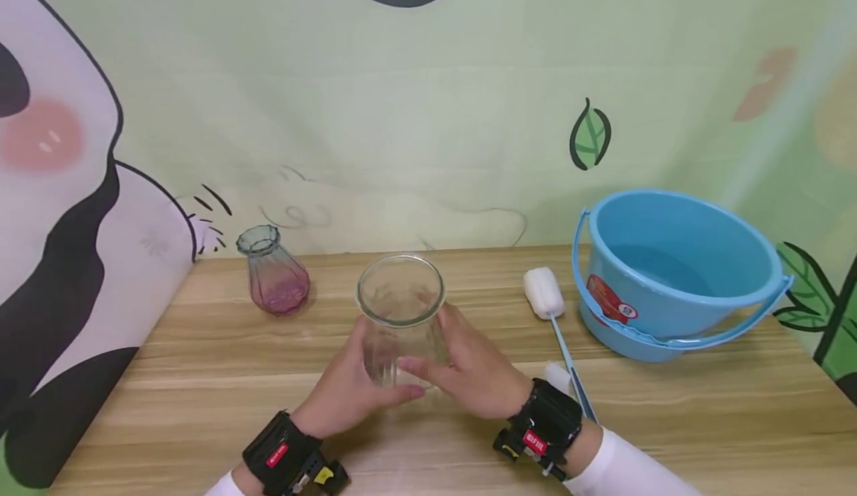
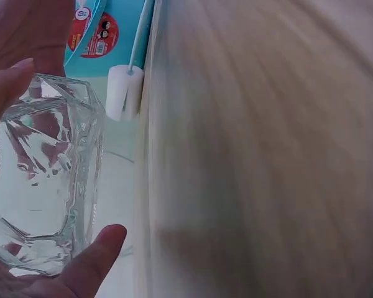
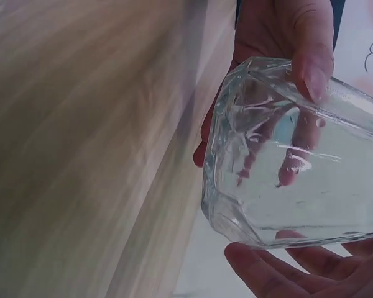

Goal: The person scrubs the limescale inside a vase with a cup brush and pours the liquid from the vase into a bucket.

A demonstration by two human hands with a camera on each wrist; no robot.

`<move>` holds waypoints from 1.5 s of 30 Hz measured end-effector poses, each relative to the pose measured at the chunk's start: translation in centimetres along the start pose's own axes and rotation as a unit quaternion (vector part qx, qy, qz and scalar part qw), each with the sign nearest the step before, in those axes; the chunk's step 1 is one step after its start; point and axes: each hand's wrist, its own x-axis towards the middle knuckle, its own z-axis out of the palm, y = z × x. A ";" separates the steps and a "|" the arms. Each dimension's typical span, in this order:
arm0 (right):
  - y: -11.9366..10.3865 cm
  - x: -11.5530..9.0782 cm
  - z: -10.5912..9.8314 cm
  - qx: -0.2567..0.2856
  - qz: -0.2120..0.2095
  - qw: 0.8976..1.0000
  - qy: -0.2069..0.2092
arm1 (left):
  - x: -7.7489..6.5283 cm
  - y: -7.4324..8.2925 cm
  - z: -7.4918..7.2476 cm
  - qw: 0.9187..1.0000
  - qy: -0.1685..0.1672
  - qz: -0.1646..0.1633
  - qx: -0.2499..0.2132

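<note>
A clear glass vase (image 1: 402, 338) with a round rim and faceted lower sides is between my two hands, raised off the wooden table. My left hand (image 1: 344, 392) grips it from the left, thumb low along the near side. From the right, my right hand (image 1: 478, 377) holds the other side, its thumb across the front. The right wrist view shows fingers through the clear wall of the glass vase (image 3: 329, 186). The vase's thick angular base (image 2: 81, 186) appears in the left wrist view, and the vase looks empty.
A small glass vase (image 1: 277, 280), grey-blue above and pink below, stands at the back left. To the right lies a white-headed sponge brush (image 1: 544, 293) beside a blue bucket (image 1: 643, 321) with its handle down. A white object (image 1: 557, 377) sits partly hidden behind my right wrist.
</note>
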 end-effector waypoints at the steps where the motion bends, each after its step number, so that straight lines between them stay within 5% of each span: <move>1: 0.0 0.2 0.2 -0.003 -0.001 1.000 0.000 | -0.1 0.4 -0.2 1.000 0.001 -0.002 -0.007; 10: -0.5 2.0 2.0 0.025 -0.021 0.999 -0.010 | -0.6 1.3 -1.9 0.998 0.057 -0.028 0.020; 21: -1.5 4.6 5.1 0.077 0.001 0.996 -0.036 | -2.0 -3.3 -4.9 0.992 0.100 -0.041 0.058; 30: -2.5 5.0 8.5 0.072 0.091 0.989 -0.087 | -3.9 -4.2 -8.7 0.978 0.153 -0.078 0.118; 38: -4.0 5.7 11.3 0.077 0.031 0.988 -0.128 | -6.1 -5.1 -11.2 0.962 0.194 -0.134 0.137; 45: -4.8 6.2 12.8 0.034 0.056 0.984 -0.166 | -6.8 -6.1 -12.7 0.958 0.197 -0.157 0.139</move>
